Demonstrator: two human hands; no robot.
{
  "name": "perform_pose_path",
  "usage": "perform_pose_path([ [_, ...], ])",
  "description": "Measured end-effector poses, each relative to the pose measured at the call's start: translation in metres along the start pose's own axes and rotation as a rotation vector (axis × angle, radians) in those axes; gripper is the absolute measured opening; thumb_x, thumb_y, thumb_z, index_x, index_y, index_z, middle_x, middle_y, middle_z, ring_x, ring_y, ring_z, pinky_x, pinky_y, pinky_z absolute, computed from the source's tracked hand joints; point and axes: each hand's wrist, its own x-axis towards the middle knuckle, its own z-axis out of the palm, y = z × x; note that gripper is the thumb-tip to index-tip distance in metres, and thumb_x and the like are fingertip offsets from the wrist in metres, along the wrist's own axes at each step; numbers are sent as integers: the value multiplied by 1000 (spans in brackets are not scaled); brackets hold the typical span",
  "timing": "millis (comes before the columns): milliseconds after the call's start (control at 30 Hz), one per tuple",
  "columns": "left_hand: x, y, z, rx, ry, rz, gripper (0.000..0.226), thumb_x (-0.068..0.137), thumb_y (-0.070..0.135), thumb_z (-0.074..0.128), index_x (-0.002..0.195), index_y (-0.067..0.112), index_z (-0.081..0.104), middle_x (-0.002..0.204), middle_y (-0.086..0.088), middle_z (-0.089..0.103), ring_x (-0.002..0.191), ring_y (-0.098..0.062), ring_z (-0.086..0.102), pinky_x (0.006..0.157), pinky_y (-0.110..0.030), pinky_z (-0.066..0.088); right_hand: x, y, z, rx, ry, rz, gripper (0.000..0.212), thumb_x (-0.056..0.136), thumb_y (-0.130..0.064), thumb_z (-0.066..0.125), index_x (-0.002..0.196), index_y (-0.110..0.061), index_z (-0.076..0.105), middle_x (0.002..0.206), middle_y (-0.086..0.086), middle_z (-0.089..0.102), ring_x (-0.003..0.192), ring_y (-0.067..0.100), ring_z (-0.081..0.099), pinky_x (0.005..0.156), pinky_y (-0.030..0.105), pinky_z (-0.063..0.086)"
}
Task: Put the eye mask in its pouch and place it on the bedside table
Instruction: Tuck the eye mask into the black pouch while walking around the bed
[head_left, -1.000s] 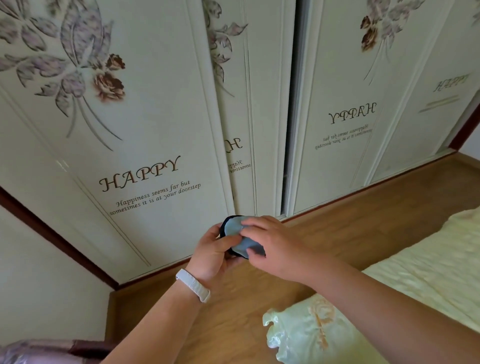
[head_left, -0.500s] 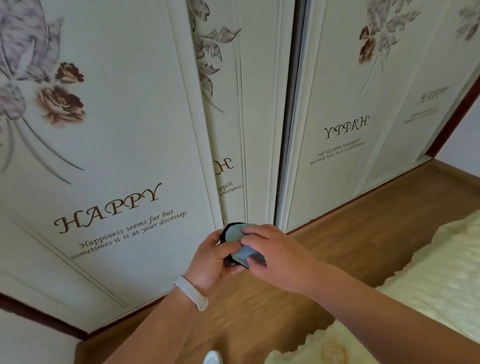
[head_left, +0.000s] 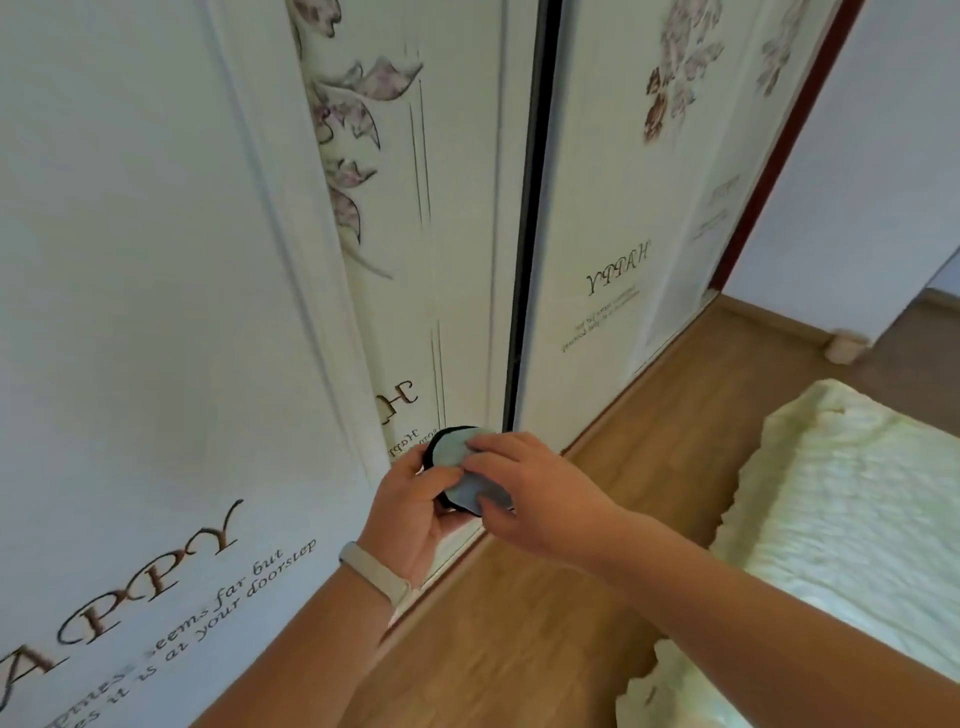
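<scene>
A folded light blue eye mask with a black edge sits between both hands, held in the air in front of the wardrobe. My left hand, with a pale band on its wrist, grips it from below and behind. My right hand covers its right side, thumb and fingers pinching the blue cloth. I cannot tell the black pouch apart from the mask's black rim. No bedside table is in sight.
White sliding wardrobe doors with flower prints and "HAPPY" lettering fill the left and centre. A wooden floor runs between the wardrobe and the bed with its pale green cover at the right. A wall corner stands at the far right.
The view has swung to the right and closer to the wardrobe. Both hands keep the same hold on the mask, and the right fingers have shifted slightly over the cloth.
</scene>
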Motion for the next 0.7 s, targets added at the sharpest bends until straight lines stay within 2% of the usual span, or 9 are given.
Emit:
perform_pose_path([
  [167,57,1,25,3,-119,-79,32,84,0,58,116,5,63,99,-19,70,84,-29,70,61,-37,58,11,44,-19,-61,-22,95,46,88,-26,59,132,-23,49,139,0,46,125,21,39,104,32,35],
  [300,106,-7,57,27,-200,-139,30,84,-1,58,113,5,65,96,-17,71,82,-28,70,61,-37,59,10,91,-29,-93,7,187,44,88,-26,59,131,-24,49,138,-1,47,125,20,40,103,25,29],
  [433,156,-16,107,55,-247,-177,39,76,4,65,115,5,64,99,-18,71,84,-29,70,61,-36,59,9,150,-45,-92,53,259,44,88,-27,59,131,-24,50,138,-1,47,124,21,41,103,29,32],
  [700,241,-36,223,105,-336,-230,32,86,3,59,118,5,63,110,-24,67,93,-34,67,67,-39,59,-6,266,-103,-132,131,346,44,86,-27,59,130,-24,49,135,-2,50,122,20,43,103,33,38],
])
